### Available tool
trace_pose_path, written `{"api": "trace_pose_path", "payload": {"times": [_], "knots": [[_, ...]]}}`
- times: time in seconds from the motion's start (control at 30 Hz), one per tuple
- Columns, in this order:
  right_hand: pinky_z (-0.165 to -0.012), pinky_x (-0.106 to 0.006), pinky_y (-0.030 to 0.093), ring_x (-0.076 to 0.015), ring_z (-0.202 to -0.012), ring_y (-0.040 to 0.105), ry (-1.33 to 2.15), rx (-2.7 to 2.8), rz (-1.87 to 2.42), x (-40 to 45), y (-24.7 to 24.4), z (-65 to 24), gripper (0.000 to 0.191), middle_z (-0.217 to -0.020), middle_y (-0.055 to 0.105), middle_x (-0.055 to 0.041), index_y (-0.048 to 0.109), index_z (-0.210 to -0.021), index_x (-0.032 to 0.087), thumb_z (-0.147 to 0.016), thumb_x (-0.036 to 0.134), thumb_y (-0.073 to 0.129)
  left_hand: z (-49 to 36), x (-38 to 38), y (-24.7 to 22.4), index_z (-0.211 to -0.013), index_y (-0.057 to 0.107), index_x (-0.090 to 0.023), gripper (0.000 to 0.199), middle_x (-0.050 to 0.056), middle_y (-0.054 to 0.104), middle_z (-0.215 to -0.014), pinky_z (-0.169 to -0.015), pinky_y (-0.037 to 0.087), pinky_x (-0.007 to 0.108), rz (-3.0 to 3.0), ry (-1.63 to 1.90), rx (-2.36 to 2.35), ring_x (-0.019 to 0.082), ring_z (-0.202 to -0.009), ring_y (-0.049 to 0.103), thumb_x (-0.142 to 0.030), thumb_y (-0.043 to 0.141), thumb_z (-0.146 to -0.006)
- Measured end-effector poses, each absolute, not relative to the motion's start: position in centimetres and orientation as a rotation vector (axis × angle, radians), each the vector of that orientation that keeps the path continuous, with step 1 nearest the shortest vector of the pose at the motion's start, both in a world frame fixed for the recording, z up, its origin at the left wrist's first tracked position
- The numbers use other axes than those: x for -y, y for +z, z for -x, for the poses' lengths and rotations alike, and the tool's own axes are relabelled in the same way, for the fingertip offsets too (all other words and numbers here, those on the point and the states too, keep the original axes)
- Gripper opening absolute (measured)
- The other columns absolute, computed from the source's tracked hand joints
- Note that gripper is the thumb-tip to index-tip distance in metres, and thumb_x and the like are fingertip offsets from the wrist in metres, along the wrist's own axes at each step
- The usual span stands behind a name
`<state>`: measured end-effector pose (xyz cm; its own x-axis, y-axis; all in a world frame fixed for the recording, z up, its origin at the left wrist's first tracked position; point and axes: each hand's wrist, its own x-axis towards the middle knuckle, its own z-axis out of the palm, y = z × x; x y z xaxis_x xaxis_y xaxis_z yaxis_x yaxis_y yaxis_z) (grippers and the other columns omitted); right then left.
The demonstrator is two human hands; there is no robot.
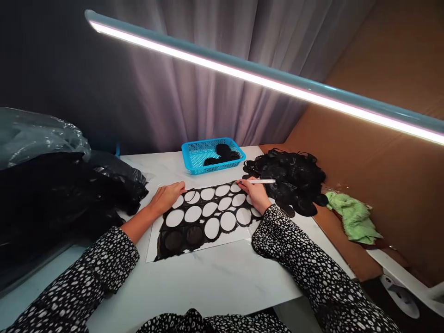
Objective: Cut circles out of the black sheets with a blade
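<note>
A thin black sheet [184, 247] with rows of round holes lies on a clear-edged white backing [227, 243] on the table. White shows through most of the holes; two circles at the near left are black. My left hand [166, 198] is at the sheet's far left corner, fingers closed together on its edge. My right hand [255, 194] grips a slim white pen-like tool [265, 181], with its fingertips at the sheet's far right edge. The tool's tip is hidden by the fingers.
Behind the sheet stands a blue plastic basket [196, 170] holding black round pieces. A tangled pile of black scraps [291, 180] lies to the right, near a green cloth [355, 217]. Black plastic bags [62, 194] fill the left side. A lit tube lamp [243, 76] crosses overhead.
</note>
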<state>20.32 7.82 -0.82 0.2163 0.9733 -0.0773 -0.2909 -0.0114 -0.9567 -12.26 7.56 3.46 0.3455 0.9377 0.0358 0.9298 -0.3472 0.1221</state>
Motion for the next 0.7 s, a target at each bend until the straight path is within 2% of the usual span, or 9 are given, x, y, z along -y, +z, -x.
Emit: {"api": "trace_pose_path", "payload": {"times": [0.17,0.23,0.3,0.4,0.47,0.53,0.63,0.7], "knots": [[-0.092,-0.034,0.054,-0.0167,-0.088,0.067,1.071,0.806,1.179,-9.9,-1.2,-21.8,0.038,-0.08,0.064,-0.0013,0.047,-0.065,0.022,-0.064,0.042,0.079,10.5,-10.7,3.0,-0.095,0.057,-0.025,0.016,0.006,0.069,-0.098,-0.069,0.041,0.031,-2.495,0.211,-1.784,0.024,-0.082,0.064,-0.038,0.047,-0.098],[-0.088,-0.035,0.055,-0.0175,-0.086,0.067,1.072,0.842,1.197,-10.2,-0.9,-22.0,0.037,-0.083,0.064,-0.0025,0.048,-0.065,0.021,-0.063,0.042,0.079,10.3,-11.3,3.3,-0.095,0.058,-0.023,0.015,0.008,0.068,-0.096,-0.072,0.043,0.034,-2.488,0.23,-1.796,0.027,-0.084,0.064,-0.035,0.049,-0.097],[-0.081,-0.035,0.055,-0.0176,-0.081,0.067,1.025,0.95,1.233,-9.9,0.1,-22.3,0.034,-0.09,0.066,-0.0046,0.051,-0.066,0.02,-0.065,0.042,0.078,10.3,-10.5,3.8,-0.099,0.06,-0.02,0.016,0.013,0.066,-0.101,-0.078,0.045,0.038,-2.49,0.275,-1.812,0.031,-0.095,0.062,-0.031,0.047,-0.097],[-0.076,-0.035,0.053,-0.0175,-0.077,0.065,0.862,1.167,1.281,-8.0,2.5,-22.4,0.029,-0.095,0.067,-0.0059,0.055,-0.068,0.021,-0.073,0.044,0.072,10.7,-6.3,4.1,-0.109,0.061,-0.017,0.023,0.018,0.061,-0.117,-0.093,0.043,0.045,-2.513,0.355,-1.787,0.033,-0.113,0.055,-0.024,0.042,-0.098],[-0.077,-0.035,0.051,-0.019,-0.079,0.064,0.851,1.291,1.282,-5.9,4.3,-21.4,0.025,-0.09,0.068,-0.0056,0.059,-0.071,0.021,-0.078,0.042,0.069,10.8,-1.9,3.7,-0.113,0.063,-0.02,0.024,0.014,0.059,-0.125,-0.099,0.043,0.043,-2.542,0.364,-1.674,0.029,-0.116,0.055,-0.026,0.045,-0.098],[-0.079,-0.036,0.049,-0.0205,-0.083,0.064,0.948,1.473,1.252,-3.6,5.5,-19.4,0.021,-0.087,0.069,-0.005,0.063,-0.072,0.021,-0.081,0.039,0.067,10.7,2.5,2.7,-0.12,0.063,-0.022,0.028,0.011,0.058,-0.132,-0.104,0.043,0.043,-2.59,0.42,-1.431,0.027,-0.122,0.054,-0.032,0.048,-0.098],[-0.081,-0.036,0.046,-0.0204,-0.088,0.062,1.155,1.789,1.114,-0.9,5.4,-15.3,0.019,-0.092,0.069,-0.0042,0.062,-0.069,0.021,-0.083,0.034,0.065,10.6,7.0,1.1,-0.138,0.051,-0.024,0.044,0.012,0.047,-0.148,-0.111,0.036,0.051,-2.594,0.472,-1.247,0.03,-0.138,0.041,-0.042,0.051,-0.098],[-0.081,-0.035,0.046,-0.0199,-0.088,0.061,1.252,1.905,1.028,0.0,4.4,-13.1,0.019,-0.094,0.068,-0.004,0.06,-0.067,0.021,-0.083,0.031,0.065,10.6,8.1,0.6,-0.143,0.046,-0.026,0.05,0.012,0.04,-0.154,-0.113,0.033,0.053,-2.582,0.449,-1.235,0.03,-0.143,0.034,-0.045,0.051,-0.097]]}}
